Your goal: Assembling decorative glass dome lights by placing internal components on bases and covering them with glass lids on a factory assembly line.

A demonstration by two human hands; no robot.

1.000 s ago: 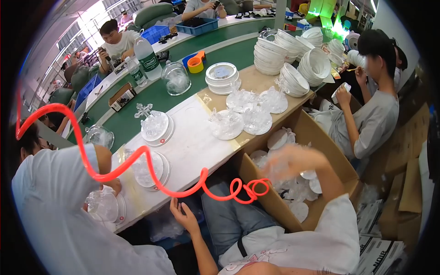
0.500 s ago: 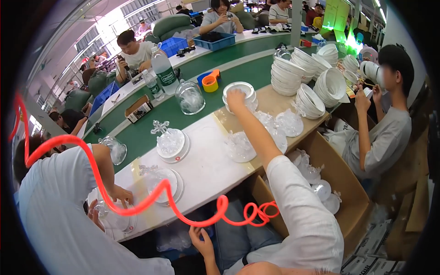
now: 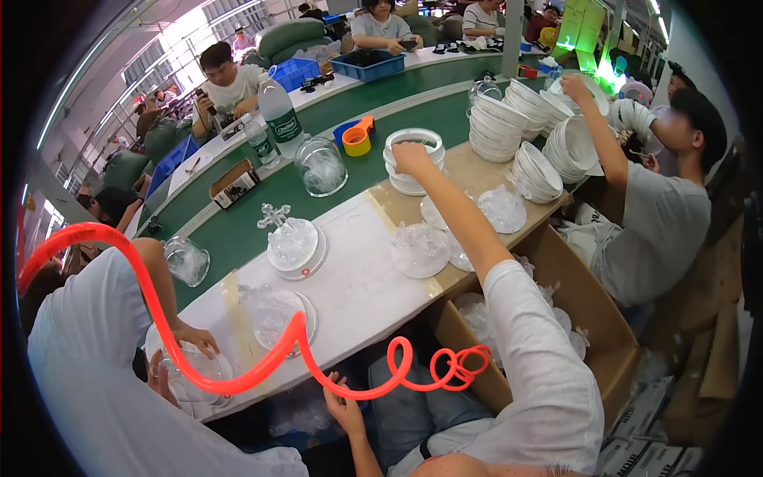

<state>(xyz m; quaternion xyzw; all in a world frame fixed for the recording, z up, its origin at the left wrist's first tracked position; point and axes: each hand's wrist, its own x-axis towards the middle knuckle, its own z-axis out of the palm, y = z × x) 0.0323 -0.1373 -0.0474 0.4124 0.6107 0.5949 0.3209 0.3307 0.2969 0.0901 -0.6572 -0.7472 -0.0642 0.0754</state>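
At the far edge of the tan board, my right hand [image 3: 410, 158] reaches out. Its fingers close over the near left rim of the top white ring [image 3: 425, 138] on a short stack. My left hand [image 3: 343, 404] is low, beneath the table's front edge, palm up with fingers loosely apart. A red coiled hose [image 3: 373, 391] crosses in front of its fingertips; I see no grip on it. Near my right forearm lie several clear plastic pieces [image 3: 420, 250] with round bases. Left of them, a clear cross-topped piece [image 3: 292, 242] rests on a white round base.
Stacked white bowl-like rings [image 3: 497, 131] stand at the right. A cardboard box [image 3: 608, 318] of clear parts sits beside my right arm. Clear domes [image 3: 321, 167], water bottles [image 3: 278, 115] and an orange tape roll [image 3: 356, 141] stand beyond. Co-workers sit on both sides; the left one's hand [image 3: 199, 340] touches a clear piece.
My right hand stays at the ring stack, whose top now shows an open ring. The right co-worker has stretched an arm toward the far stacks. A far person has lowered their hands.
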